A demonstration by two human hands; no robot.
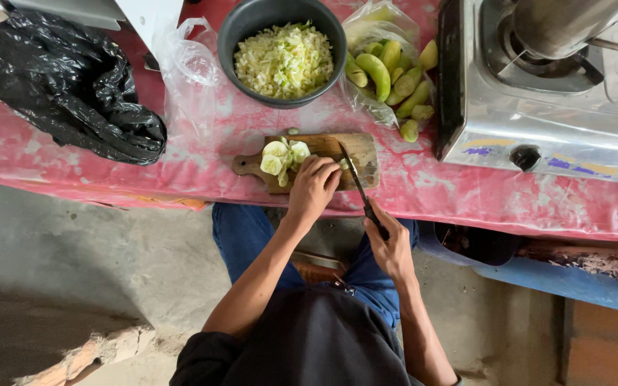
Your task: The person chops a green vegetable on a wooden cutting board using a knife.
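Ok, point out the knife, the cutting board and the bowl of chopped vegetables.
knife (352, 175), head view, middle of the blade.
cutting board (355, 147), head view, bare wood at its right end.
bowl (236, 30), head view, dark left rim.

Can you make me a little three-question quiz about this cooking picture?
1. True or false: the right hand holds a knife.
2. What lies in the dark bowl: A whole fruits, B chopped pale green pieces, C water?
3. What does the left hand press on?

Key: 1 true. 2 B. 3 The vegetable on the wooden cutting board, beside cut slices.
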